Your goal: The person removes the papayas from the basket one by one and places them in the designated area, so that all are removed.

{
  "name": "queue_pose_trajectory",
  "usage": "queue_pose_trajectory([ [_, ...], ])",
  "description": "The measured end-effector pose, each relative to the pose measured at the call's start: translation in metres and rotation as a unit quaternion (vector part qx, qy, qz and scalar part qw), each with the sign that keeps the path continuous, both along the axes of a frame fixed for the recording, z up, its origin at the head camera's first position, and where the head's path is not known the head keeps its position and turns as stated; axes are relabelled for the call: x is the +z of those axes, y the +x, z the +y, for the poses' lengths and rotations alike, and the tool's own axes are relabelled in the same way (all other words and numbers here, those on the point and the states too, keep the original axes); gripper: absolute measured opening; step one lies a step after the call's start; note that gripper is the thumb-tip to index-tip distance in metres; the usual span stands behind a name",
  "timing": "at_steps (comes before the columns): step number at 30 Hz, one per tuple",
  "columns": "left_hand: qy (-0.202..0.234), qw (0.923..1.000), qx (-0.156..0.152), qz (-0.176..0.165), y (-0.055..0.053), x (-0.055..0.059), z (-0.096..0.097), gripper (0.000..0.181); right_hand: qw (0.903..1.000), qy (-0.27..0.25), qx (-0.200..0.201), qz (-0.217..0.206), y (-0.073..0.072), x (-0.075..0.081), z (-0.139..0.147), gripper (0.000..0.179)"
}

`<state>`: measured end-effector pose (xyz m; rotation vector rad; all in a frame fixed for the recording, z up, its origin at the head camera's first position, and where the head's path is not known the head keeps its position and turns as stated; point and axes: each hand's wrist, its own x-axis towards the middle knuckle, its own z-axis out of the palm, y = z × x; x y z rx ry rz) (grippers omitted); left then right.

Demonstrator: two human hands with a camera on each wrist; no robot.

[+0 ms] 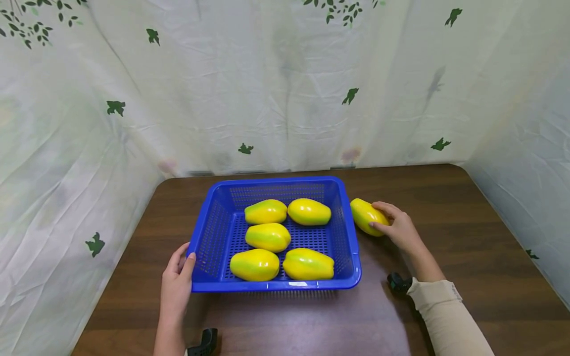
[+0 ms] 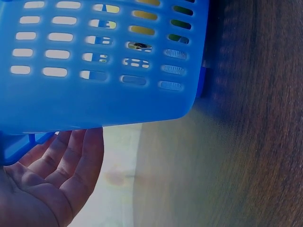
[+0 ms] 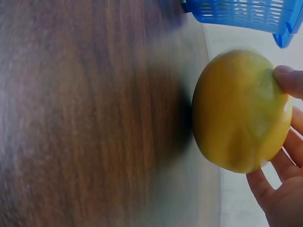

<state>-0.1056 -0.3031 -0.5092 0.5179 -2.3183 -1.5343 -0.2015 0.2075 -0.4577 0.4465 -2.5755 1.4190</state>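
A blue plastic basket [image 1: 276,285] with slotted walls stands on the table, with several glossy yellow-green papayas [image 1: 268,237] lying inside it. My left hand [image 1: 175,284] grips the basket's left rim, thumb on top; in the left wrist view its fingers [image 2: 78,163] curl up under the rim beside the wall. To the right of the basket, my right hand [image 1: 403,230] holds another papaya [image 1: 366,216] between thumb and fingers. The right wrist view shows this papaya [image 3: 239,113] low at the table surface, with the thumb [image 3: 289,81] on one side and fingers around the other.
The brown wooden table [image 1: 445,212] extends to both sides of the basket. Behind and beside it hangs a pale curtain [image 1: 285,89] with green leaf prints. Black devices [image 1: 398,283] sit at both wrists.
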Motion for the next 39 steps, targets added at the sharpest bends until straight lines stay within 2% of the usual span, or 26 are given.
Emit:
queue_pose_trajectory([
  [11, 0.005, 0.9999, -0.001, 0.013, -0.002, -0.004, -0.002, 0.038, 0.9995, -0.026, -0.004, -0.018, 0.002, 0.003, -0.003, 0.045],
  [19, 0.002, 0.9999, 0.001, 0.016, -0.002, -0.006, -0.002, 0.038, 0.9985, -0.041, -0.015, -0.032, 0.002, 0.008, -0.003, 0.051],
  [26, 0.004, 0.9999, 0.001, 0.016, -0.002, -0.006, -0.002, 0.038, 0.9990, -0.040, -0.003, -0.020, 0.010, 0.025, -0.009, 0.056],
  [34, 0.006, 0.9999, 0.001, 0.011, -0.002, -0.008, -0.003, 0.038, 0.9988, -0.024, 0.022, 0.036, 0.025, 0.049, -0.024, 0.054],
  [39, 0.007, 0.9999, 0.001, 0.009, -0.002, -0.004, -0.001, 0.038, 0.9977, -0.018, 0.041, 0.050, 0.037, 0.065, -0.038, 0.056],
])
